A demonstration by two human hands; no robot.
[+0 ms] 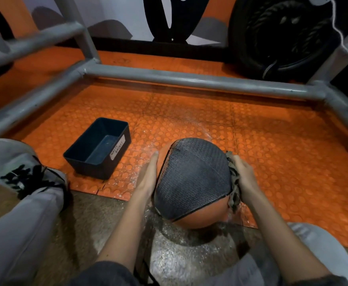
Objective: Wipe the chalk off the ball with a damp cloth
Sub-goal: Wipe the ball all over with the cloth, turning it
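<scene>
A large orange ball [191,182] with a dark grey textured panel on top rests on the floor at the edge of the orange studded mat [272,145]. My left hand [149,175] lies flat against the ball's left side, fingers straight. My right hand [244,178] presses a crumpled brownish-grey cloth [234,188] against the ball's right side. The cloth hangs down past the ball's seam. Pale chalky or wet streaks show on the mat around the ball.
A dark plastic bin [98,147] labelled "waste basket" stands open on the mat left of the ball. A grey metal tube frame [189,78] crosses behind and along both sides. A black tyre [282,36] leans at the back right. My shoe [24,170] is at left.
</scene>
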